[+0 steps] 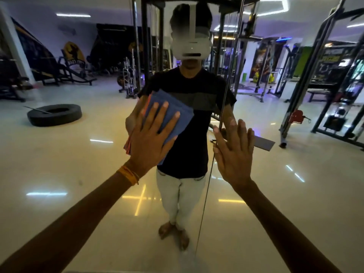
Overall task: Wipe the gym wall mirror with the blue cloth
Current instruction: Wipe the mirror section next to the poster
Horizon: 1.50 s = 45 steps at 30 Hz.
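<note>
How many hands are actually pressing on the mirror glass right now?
2. The left hand lies flat on the blue cloth, pressing it to the mirror. The right hand rests bare on the glass beside the panel seam.

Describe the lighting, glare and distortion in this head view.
Head view: dim gym lighting with purple ceiling strips; bright streaks glare off the glossy floor reflected in the mirror; wide-angle lens bends the frames at the edges; left hand flat on the blue cloth and right hand look sharp; the reflected face is blurred.
</note>
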Tool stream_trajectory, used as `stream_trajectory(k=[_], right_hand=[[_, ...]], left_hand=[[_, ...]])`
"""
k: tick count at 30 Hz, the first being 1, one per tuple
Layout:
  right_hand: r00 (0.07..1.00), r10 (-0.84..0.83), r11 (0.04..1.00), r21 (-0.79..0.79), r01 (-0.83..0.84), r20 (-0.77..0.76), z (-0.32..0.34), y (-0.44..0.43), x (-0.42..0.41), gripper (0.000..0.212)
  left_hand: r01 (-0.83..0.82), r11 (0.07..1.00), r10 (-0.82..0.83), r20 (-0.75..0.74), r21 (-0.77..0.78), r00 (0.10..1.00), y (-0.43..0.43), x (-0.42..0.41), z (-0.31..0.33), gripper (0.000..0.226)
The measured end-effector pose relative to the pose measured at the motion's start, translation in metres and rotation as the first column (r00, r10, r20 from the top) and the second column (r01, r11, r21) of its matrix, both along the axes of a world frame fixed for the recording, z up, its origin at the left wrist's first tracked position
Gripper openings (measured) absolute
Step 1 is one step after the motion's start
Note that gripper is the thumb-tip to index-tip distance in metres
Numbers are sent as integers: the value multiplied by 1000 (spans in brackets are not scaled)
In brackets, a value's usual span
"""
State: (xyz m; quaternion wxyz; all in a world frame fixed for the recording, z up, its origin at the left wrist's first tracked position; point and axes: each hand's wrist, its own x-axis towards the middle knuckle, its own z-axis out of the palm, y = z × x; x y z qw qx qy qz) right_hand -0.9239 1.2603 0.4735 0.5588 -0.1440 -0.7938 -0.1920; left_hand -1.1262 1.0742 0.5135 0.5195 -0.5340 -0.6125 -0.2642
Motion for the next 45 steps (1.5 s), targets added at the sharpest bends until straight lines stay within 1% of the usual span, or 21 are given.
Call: stream_trajectory(k=[3,5,8,10,13,15,18,19,21,22,24,27,29,32,34,36,38,40,42,44,45], right_hand=[[1000,0,999,33,-1,25,-19,2,-1,58],[999,26,999,39,-26,23,-25,4,-2,64],[998,45,997,53,-47,50,-25,10,2,66],[997,58,997,56,-61,51,-24,11,3,60],[999,46,998,35,-46,1,-22,8,-1,50],[999,43,999,15,-43,2,-23,4,-2,48],[997,80,997,-14,-80,19,-24,2,0,48],[996,82,997,-13,-82,33,-23,3,2,49],[996,67,998,-4,-66,58,-22,5,5,49],[996,62,998,-7,-61,66,-22,5,7,49],[994,65,998,-28,-62,87,-25,4,11,49],[992,64,997,-49,-59,107,-36,-3,14,50],[992,62,997,-48,-57,107,-43,-6,14,50],[984,88,996,-42,-82,156,-52,-7,17,54],[974,108,994,-21,-106,201,-55,-7,20,56],[968,116,993,-9,-117,222,-51,-10,18,55],[971,119,992,10,-124,209,-40,-15,10,53],[977,104,993,30,-111,184,-21,-24,-4,58],[985,113,993,25,-117,131,0,-33,-21,61],[987,143,989,37,-146,73,18,-46,-38,59],[987,147,987,60,-151,67,22,-53,-46,59]], left_hand=[[-63,973,18,-197,-222,980,-3,7,-112,74],[-131,939,40,-277,-317,960,-10,8,-155,83],[-78,933,-28,-288,-352,957,-11,5,-134,75],[-11,967,-35,-181,-253,983,-10,7,-88,66],[-4,996,1,-37,-90,999,3,16,-40,65],[3,993,-8,-43,-119,999,8,23,-57,66],[-58,942,-11,-203,-330,979,3,25,-138,75],[-85,929,-3,-238,-361,971,-1,28,-157,78],[-84,923,-15,-252,-376,967,-5,29,-159,79],[-69,929,-26,-249,-363,968,-4,28,-145,76],[-27,963,-27,-196,-267,980,-1,23,-101,67],[-11,997,10,-21,-73,1000,9,21,-50,68],[-13,998,13,3,-64,1000,11,26,-67,70],[-47,956,-13,-202,-291,979,-3,22,-158,76],[-83,928,-17,-264,-364,964,-17,11,-189,63],[-67,932,-20,-237,-355,971,-25,5,-172,58],[-57,958,7,-175,-282,984,-34,-3,-133,69],[-55,988,51,-35,-144,998,-46,-19,-80,76],[-71,997,67,139,20,988,-57,-38,-40,69],[-73,993,50,230,90,972,-65,-49,-36,70],[-80,994,62,226,71,972,-69,-50,-51,75]])
